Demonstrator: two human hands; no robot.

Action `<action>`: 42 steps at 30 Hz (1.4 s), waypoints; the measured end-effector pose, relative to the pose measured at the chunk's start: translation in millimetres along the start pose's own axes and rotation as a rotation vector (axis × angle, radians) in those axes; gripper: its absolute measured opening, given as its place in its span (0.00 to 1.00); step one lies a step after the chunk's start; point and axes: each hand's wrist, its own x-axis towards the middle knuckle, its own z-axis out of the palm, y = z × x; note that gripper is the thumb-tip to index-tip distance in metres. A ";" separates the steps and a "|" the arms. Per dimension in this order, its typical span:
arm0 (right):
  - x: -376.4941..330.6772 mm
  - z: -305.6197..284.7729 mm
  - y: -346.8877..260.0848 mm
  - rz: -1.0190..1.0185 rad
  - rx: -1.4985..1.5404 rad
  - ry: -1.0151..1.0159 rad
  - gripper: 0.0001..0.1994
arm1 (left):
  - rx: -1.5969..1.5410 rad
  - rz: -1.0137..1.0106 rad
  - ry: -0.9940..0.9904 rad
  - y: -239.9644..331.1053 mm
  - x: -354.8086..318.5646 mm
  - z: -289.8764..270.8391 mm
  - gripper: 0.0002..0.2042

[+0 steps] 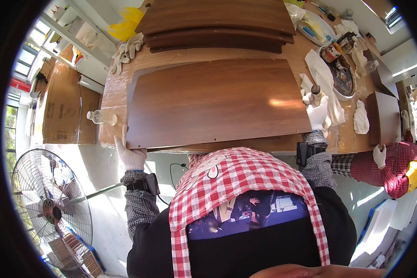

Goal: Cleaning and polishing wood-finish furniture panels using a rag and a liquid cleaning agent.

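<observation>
A brown wood-grain panel (217,102) lies on the worktable in front of me, another board's edge showing beneath it. My left hand (132,150), in a white glove, is closed on the panel's near left corner, thumb upright along its side edge; some of the fingers are hidden. At the panel's right edge, my white-gloved right hand (316,113) is closed around a small dark, rounded thing (315,90) whose kind I cannot make out. White paper or cloth (320,69) lies just beyond that hand.
Stacked brown panels (217,28) stand at the back. A clear bottle (99,117) lies left, near loose gloves (126,52). On the right are a tray (343,81) with jars, a crumpled white cloth (361,118) and a co-worker (394,167). A large fan (51,208) stands lower left.
</observation>
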 end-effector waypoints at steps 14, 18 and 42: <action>11.4 19.6 12.2 0.049 -0.183 0.001 0.21 | 1.760 0.334 0.120 2.0 -50.3 -13.6 0.41; 35.0 7.3 23.0 0.124 -0.100 -0.289 0.20 | 1.601 0.276 0.236 -13.3 -66.5 -12.0 0.45; -23.9 29.3 35.8 0.093 -0.003 -0.087 0.22 | 1.978 0.191 0.201 20.8 37.7 7.1 0.45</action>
